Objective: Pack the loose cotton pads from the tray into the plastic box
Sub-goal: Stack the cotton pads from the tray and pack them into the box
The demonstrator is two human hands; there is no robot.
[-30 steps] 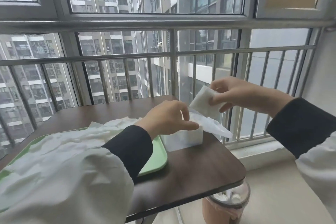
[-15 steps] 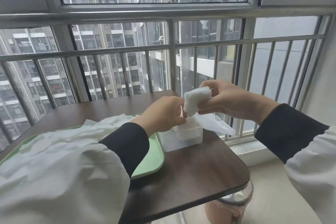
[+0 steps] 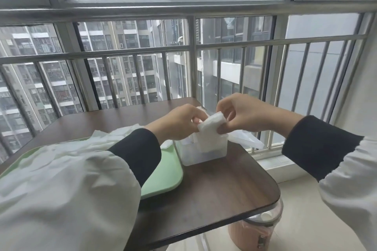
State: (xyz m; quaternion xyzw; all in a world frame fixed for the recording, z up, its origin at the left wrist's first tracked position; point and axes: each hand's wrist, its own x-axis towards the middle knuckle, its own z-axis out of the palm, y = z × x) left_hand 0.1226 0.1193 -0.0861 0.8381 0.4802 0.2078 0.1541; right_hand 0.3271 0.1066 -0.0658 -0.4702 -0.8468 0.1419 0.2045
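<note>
Both hands, left hand and right hand, pinch a folded cotton pad above the plastic box near the surface's far right edge, beside a green tray.

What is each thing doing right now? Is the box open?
Left hand: pinches the pad stack.
Right hand: grips the pad stack.
Pad stack: held at the box's top.
Plastic box: open, upright on the table.
Green tray: flat on the table.
Loose pads: heaped on the tray.
</note>
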